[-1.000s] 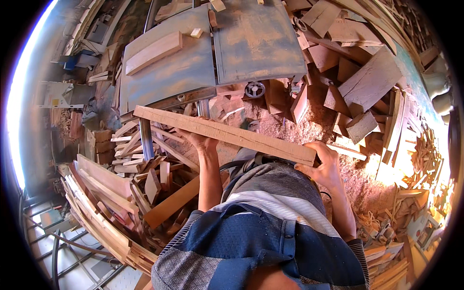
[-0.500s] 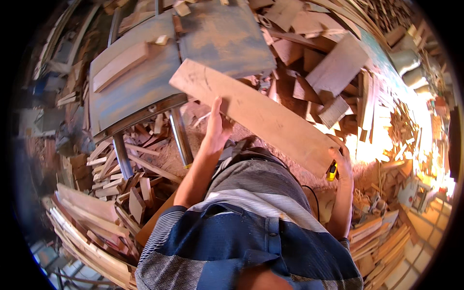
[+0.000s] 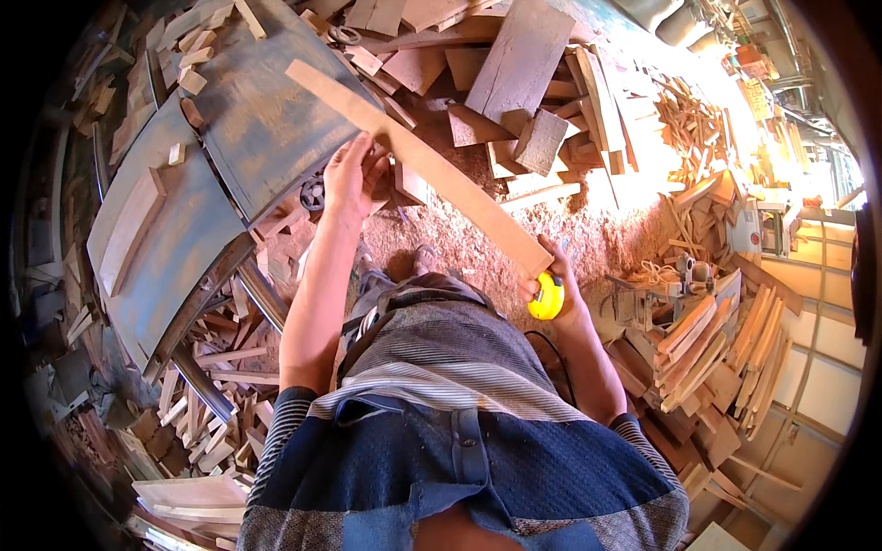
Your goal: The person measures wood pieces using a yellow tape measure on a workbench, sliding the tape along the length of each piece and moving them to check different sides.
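Observation:
A long wooden board (image 3: 441, 174) slants across in front of me, turned so that a narrow face shows. Toward its far left part, my left hand (image 3: 354, 174) grips it from the near side, thumb and fingers partly curled at the edge. At the near right end, my right hand (image 3: 560, 280) holds the board's corner together with a yellow tape measure (image 3: 548, 296), which rests in the palm. Some of the right fingers are hidden behind the board and the tape measure. The board's far end hangs over a grey metal machine table (image 3: 262, 119).
A thick wood piece (image 3: 134, 228) and a small block (image 3: 176, 153) lie on the machine table at left. Wide boards (image 3: 519, 60) are heaped beyond, with stacked strips (image 3: 698, 349) at right. Sawdust (image 3: 450, 230) covers the floor near my feet.
The board has been rolled from its broad face to a narrow one, both hands still on it. My view has turned rightward, and the tape measure shows more fully.

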`<state>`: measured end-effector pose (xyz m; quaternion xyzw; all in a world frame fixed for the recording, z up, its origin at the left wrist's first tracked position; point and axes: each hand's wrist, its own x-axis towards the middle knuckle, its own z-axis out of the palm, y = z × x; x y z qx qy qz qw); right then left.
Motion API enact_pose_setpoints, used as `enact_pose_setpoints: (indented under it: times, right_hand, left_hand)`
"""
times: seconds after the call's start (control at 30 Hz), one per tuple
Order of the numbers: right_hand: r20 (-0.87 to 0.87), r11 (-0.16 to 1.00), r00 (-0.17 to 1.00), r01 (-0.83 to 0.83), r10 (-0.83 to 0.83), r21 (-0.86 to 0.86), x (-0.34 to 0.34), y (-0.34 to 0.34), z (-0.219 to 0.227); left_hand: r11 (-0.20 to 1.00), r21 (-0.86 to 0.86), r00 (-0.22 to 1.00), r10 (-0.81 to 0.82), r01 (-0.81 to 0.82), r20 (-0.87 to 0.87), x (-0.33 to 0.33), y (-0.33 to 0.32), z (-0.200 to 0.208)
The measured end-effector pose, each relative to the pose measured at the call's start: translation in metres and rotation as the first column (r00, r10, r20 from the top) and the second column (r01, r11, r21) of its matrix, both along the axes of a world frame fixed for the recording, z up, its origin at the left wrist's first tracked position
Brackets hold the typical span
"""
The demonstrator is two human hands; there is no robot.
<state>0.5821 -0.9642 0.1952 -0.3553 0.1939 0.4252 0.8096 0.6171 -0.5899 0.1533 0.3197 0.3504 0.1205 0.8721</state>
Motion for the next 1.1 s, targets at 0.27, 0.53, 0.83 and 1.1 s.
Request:
enact_pose_setpoints:
  times: [0.27,0.53,0.83,1.1]
  right_hand:
    - [-0.135,0.993,0.984,0.119,-0.114,0.026,-0.017,0.002,-0.017]
    - [-0.256,0.986,0.956,0.161,-0.145,0.043,-0.022,-0.002,-0.033]
    - [-0.341,0.991,0.931,0.133,-0.133,-0.022,-0.013,0.007,-0.025]
    - [-0.365,0.986,0.916,0.156,-0.167,-0.059,-0.016,0.003,-0.038]
  left_hand:
    - [0.941,-0.14,0.951,-0.3,0.307,0.068,-0.05,-0.056,-0.051]
    - [0.857,-0.226,0.861,-0.495,0.463,-0.113,-0.076,-0.078,-0.07]
    - [0.883,-0.247,0.885,-0.442,0.399,-0.148,-0.078,-0.075,-0.074]
    - [0.912,-0.232,0.913,-0.377,0.337,-0.155,-0.087,-0.076,-0.067]
